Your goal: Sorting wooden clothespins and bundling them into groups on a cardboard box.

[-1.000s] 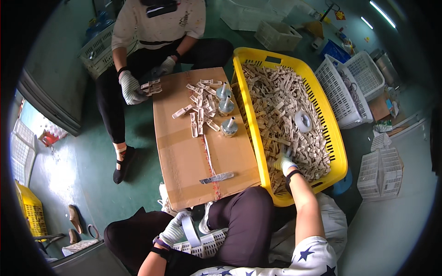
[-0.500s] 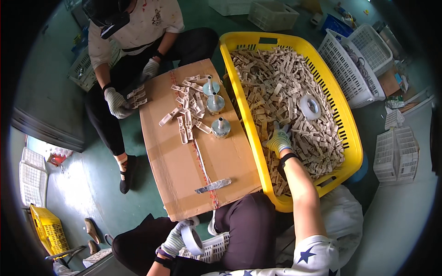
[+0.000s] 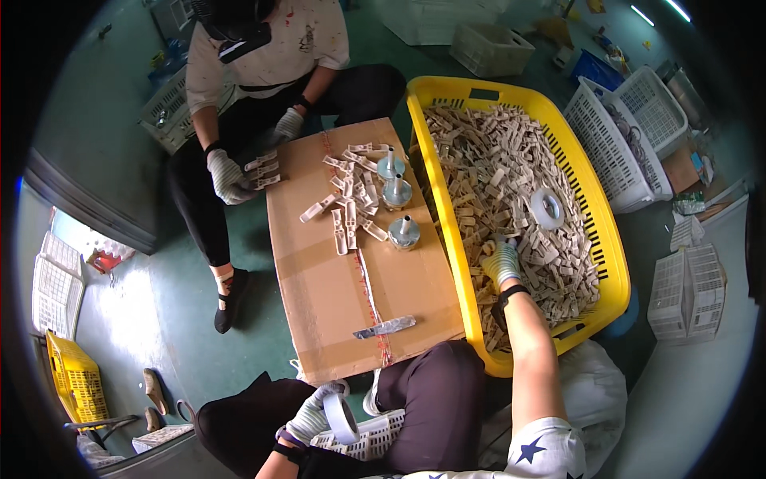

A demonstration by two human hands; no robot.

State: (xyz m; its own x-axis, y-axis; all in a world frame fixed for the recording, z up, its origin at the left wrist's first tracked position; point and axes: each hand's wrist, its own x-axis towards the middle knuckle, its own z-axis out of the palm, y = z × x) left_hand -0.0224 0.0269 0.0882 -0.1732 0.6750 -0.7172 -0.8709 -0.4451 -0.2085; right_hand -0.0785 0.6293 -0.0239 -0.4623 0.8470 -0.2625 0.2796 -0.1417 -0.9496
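Note:
My left hand (image 3: pixel 309 417), in a striped knit glove, holds a roll of tape (image 3: pixel 341 418) beside my knee, below the near edge of the cardboard box. Inside the yellow basket (image 3: pixel 452 254), my gloved right hand (image 3: pixel 502 265) reaches into a heap of beige plastic clips (image 3: pixel 511 172). Its fingers are curled closed on a clip at the heap's surface, partly hidden by the hand. A second tape roll (image 3: pixel 547 208) lies on the heap, farther right. Loose clips (image 3: pixel 349 191) are scattered on the cardboard box (image 3: pixel 319 283).
Three metal pieces with upright stems (image 3: pixel 404 232) stand on the box near a grey-wrapped blade-like strip (image 3: pixel 384 327). Across the box a seated co-worker's gloved hand (image 3: pixel 229 177) holds several clips. White crates (image 3: pixel 618 152) stand at the right; a white basket (image 3: pixel 371 437) is below my hands.
The view has shifted, so the box and basket appear farther right and lower. My right hand's fingers, spread before, are now curled together in the heap. My left hand keeps the tape roll.

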